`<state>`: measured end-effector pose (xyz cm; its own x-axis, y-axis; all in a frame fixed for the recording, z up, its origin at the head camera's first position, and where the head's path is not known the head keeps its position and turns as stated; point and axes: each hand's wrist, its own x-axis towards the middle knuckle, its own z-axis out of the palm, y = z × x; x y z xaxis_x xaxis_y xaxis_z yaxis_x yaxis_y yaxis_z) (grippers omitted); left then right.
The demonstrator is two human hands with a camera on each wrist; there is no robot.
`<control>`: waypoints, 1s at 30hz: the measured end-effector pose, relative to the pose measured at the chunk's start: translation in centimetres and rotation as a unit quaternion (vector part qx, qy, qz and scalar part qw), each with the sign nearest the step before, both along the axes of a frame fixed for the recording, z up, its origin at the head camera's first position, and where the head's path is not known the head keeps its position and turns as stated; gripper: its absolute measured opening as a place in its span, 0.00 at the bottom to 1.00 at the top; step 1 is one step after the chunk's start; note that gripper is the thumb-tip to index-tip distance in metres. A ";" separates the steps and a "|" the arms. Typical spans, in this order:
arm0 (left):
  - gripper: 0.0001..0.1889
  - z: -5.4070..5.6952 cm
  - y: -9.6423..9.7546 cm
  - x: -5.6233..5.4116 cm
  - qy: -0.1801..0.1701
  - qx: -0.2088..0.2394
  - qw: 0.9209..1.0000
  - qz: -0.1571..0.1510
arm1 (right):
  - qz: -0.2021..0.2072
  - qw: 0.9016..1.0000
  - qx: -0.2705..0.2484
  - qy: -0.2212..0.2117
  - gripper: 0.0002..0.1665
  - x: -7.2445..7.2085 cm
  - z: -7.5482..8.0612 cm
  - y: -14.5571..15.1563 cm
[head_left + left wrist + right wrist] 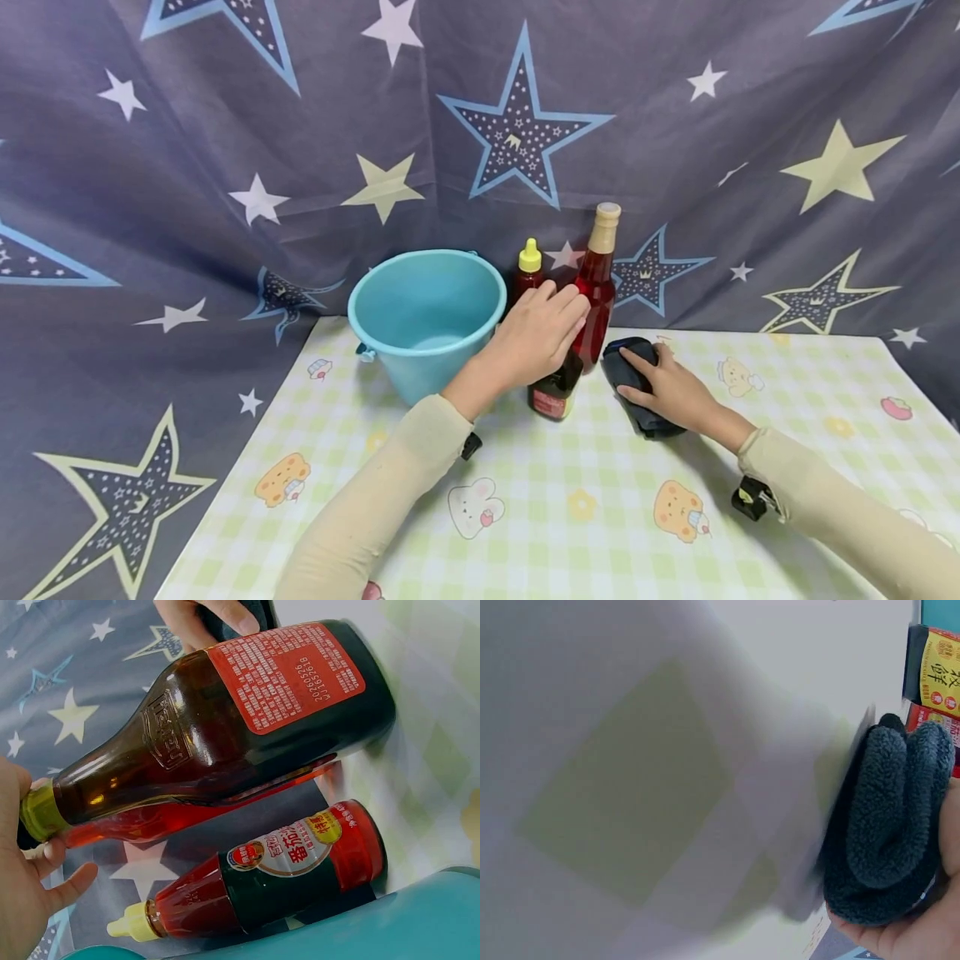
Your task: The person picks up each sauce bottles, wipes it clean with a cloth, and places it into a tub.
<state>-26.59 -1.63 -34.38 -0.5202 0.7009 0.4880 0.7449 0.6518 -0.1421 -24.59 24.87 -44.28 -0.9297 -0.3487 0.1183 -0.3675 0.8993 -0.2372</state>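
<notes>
Sleeves: pale, cream-coloured [382, 483]; both forearms reach in from the near edge, a small black device at each wrist.
Left hand: [540, 333] fingers curled round the yellow-green cap of the dark bottle [247, 720]; grasp shows clearly in the left wrist view.
Dark bottle: near the middle of the table, right of the bucket; brown glass, embossed shoulder, red printed label on the side facing the left wrist camera. Cannot tell whether its base touches the table.
Right hand: [671, 387] grips the folded cloth [626, 372], thumb and fingers spread over it.
Folded cloth: dark blue-grey, fuzzy, doubled over into a thick bundle; lies right of the bottles, at the table's far half.
Red bottle: [597, 308] tall, tan neck and cap, upright just beyond the dark bottle and slightly right of it; partly hidden by the left hand.
Small bottle: [530, 257] yellow nozzle top, red contents, upright between bucket and red bottle; lower part behind the left hand.
Bucket: [420, 375] light blue, upright, left of the bottles, near the far edge.
Table cover: [585, 550] pale green-and-white check, printed with cartoon animals and flowers.
Backdrop: [652, 67] grey-blue fabric patterned with stars, hanging behind the table and along its left side.
</notes>
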 end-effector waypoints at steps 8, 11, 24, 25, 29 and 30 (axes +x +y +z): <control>0.12 -0.1 0.1 0.0 0.000 0.006 1.000 -0.002 | -0.030 0.996 -0.075 -0.029 0.44 -0.4 0.2 0.4; 0.12 -0.1 0.2 -0.1 -0.001 0.007 1.000 -0.002 | -0.037 0.994 -0.093 -0.033 0.44 -0.5 0.2 0.4; 0.10 -0.2 0.5 0.2 0.007 0.000 1.000 0.025 | -0.032 0.993 -0.104 -0.032 0.44 -0.4 0.0 -0.2; 0.09 -0.3 0.6 0.2 0.010 0.001 1.000 0.029 | -0.034 0.994 -0.098 -0.030 0.44 -0.4 0.0 -0.3; 0.07 -0.7 0.9 0.4 0.023 0.007 0.999 0.038 | -0.034 0.996 -0.083 -0.025 0.44 -0.3 0.2 -0.5; 0.07 -0.8 0.9 0.4 0.027 0.009 0.999 0.037 | -0.032 0.996 -0.083 -0.028 0.44 -0.4 0.2 -0.5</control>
